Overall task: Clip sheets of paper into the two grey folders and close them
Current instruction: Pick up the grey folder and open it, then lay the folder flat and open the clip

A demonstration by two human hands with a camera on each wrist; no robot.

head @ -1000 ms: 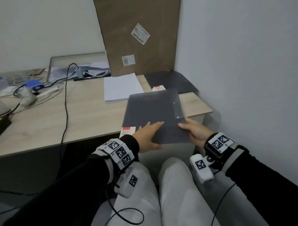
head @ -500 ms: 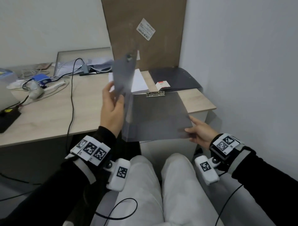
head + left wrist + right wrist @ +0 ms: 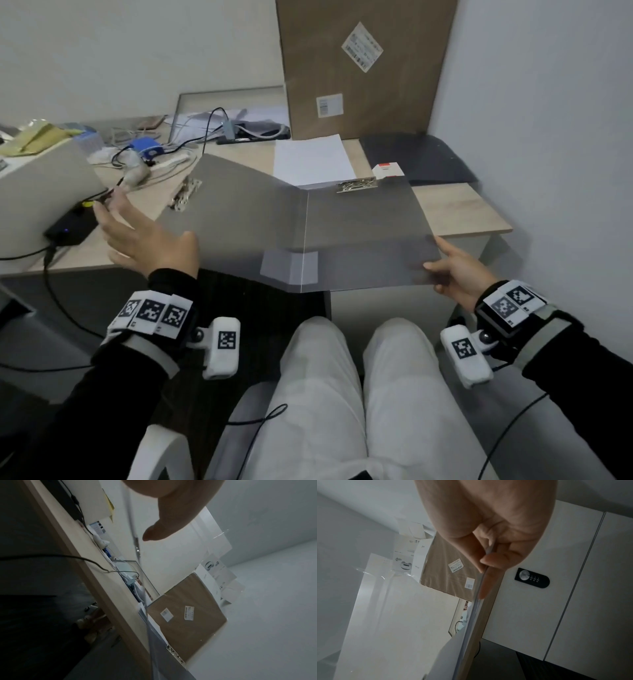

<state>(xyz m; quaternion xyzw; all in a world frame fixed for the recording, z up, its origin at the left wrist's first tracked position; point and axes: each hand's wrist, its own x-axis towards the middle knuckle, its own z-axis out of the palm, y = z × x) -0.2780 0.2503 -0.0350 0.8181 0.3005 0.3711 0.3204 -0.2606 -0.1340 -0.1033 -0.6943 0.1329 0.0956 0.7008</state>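
Head view: grey folder [image 3: 342,236] lying open across near right edge of surface [image 3: 113,219], long axis running left-right, spine crease pointing near-far, metal clips [image 3: 356,185] sitting along far edges. Right hand [image 3: 455,270] pinching near right corner of folder, thumb on top. Left hand [image 3: 144,236] hovering at left flap, fingers spread wide, holding nothing. Paper stack [image 3: 310,159] lying just beyond folder; second folder [image 3: 418,157] resting closed at far right corner.
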